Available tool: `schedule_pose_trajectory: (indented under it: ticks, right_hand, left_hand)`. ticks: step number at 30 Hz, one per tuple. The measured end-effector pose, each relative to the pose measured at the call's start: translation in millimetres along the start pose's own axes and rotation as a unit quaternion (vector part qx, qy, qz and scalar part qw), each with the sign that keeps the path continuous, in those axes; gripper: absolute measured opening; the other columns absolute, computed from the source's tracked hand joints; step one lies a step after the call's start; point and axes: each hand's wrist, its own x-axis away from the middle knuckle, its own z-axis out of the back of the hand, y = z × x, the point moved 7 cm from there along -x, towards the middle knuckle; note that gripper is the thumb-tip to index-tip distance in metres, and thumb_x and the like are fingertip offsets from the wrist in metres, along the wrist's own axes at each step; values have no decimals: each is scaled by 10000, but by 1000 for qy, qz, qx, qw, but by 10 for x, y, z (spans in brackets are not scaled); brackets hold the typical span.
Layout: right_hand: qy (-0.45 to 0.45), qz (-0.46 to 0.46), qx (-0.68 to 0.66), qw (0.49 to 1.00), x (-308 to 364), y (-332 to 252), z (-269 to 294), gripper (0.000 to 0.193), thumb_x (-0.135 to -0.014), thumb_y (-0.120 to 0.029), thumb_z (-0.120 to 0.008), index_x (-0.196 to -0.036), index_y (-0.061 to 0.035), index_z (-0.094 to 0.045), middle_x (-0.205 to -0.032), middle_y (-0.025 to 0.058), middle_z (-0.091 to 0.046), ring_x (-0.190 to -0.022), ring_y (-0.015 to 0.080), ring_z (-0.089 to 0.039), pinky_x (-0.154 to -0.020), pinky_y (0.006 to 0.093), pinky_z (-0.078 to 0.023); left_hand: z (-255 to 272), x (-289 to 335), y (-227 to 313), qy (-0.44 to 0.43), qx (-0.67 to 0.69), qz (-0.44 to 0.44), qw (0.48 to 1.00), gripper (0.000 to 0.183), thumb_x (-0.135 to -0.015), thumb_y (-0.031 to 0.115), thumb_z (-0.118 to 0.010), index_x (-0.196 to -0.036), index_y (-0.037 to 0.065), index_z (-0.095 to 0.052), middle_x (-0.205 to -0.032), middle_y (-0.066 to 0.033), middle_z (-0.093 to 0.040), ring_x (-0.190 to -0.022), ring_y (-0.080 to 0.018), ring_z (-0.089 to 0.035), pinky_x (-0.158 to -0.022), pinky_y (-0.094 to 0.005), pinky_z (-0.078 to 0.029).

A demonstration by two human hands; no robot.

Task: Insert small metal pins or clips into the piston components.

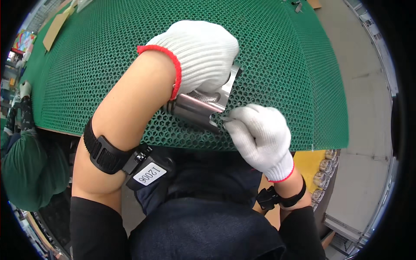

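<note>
Green honeycomb mat (pixel 277 56) under metal part (pixel 190 112); co-worker (pixel 28 169) far left.

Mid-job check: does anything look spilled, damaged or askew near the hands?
Nothing clearly stands out. The left hand in a white knit glove holds a silver, curved metal part over the green honeycomb mat. Its notched edge may be by design; I can't tell. No spill shows.

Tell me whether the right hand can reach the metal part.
Probably yes: the right hand is close beside the metal part, whose nearest end the left hand leaves uncovered.
</note>
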Motion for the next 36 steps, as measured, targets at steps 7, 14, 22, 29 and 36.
schedule_pose_trajectory:
  ticks: [7, 14, 22, 29, 36]
  right_hand:
    - [-118, 121, 142, 975, -173, -106, -8, 192, -832, -282, -699, -771, -121, -613, -643, 52, -581, -536, 256, -611, -510, 373, -494]
    - [-345, 197, 229, 889, -322, -186, -36, 286, -890, -329, -611, -730, -93, -625, -576, 73, -593, -520, 274, -631, -512, 386, -523]
    - [-220, 39, 218, 950, 48, 702, 119, 116, -858, -237, -646, -845, -122, -657, -703, 75, -611, -680, 292, -641, -662, 407, -526]
    - [-136, -6, 318, 938, -272, 1163, 20, 582, -833, -61, -631, -1365, -262, -507, -1246, 112, -581, -1085, 299, -602, -881, 394, -527]
    - [-109, -30, 347, 931, -33, 1016, 102, 542, -806, -72, -662, -1309, -251, -567, -1264, 100, -579, -1113, 290, -589, -905, 396, -518]
  left_hand:
    - [19, 15, 31, 12, 12, -6, 1000, 311, -779, 100, -640, -1080, 109, -716, -946, -135, -713, -905, -314, -694, -799, -403, -568]
    - [33, 171, -18, 72, 30, -23, 997, 287, -787, 119, -641, -1064, 103, -715, -926, -140, -711, -901, -315, -692, -800, -398, -566]
    - [-363, 835, -889, 293, 334, 6, 896, 463, -769, 163, -708, -1222, 114, -629, -1085, -127, -699, -1005, -275, -683, -892, -357, -549]
    - [-781, 1790, -1044, 307, 84, 103, 942, 644, -772, 9, -684, -1382, 8, -480, -1167, -200, -637, -1059, -360, -621, -923, -402, -504]
    - [-789, 2074, -562, 139, 268, 170, 938, 842, -782, 149, -727, -1474, -39, -285, -1063, -169, -668, -927, -348, -646, -831, -399, -516]
